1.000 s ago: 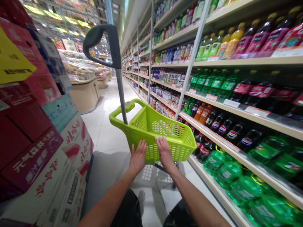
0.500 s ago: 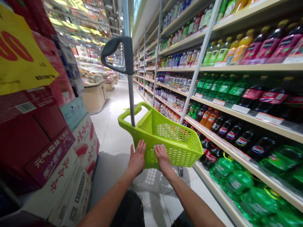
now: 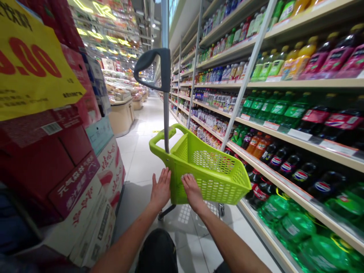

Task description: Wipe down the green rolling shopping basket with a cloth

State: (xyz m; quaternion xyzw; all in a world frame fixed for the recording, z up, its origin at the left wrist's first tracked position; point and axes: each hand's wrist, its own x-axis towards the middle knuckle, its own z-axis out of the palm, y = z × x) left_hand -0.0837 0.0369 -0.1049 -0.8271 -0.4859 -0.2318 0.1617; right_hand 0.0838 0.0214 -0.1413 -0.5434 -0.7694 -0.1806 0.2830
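Note:
A lime-green shopping basket (image 3: 216,167) on wheels stands in front of me, with perforated sides and a divider near its back. From it rises a metal pole with a dark grey loop handle (image 3: 166,70). My left hand (image 3: 161,189) lies open against the basket's near left edge, fingers stretched and thumb apart. My right hand (image 3: 193,193) presses its fingertips on the near side wall. Under those fingertips shows a bit of a small whitish wipe (image 3: 186,176), mostly hidden by the fingers.
Shelves of drink bottles (image 3: 284,108) line the right side, with large green bottles (image 3: 307,235) at the bottom. Stacked cartons (image 3: 65,167) under a yellow price sign (image 3: 34,64) stand close on the left. A tiled aisle (image 3: 142,144) runs ahead past a display counter (image 3: 121,115).
The view has turned slightly left, so things sit further right. My left hand has slid to the basket's left edge. My right hand has shifted slightly left along the side wall.

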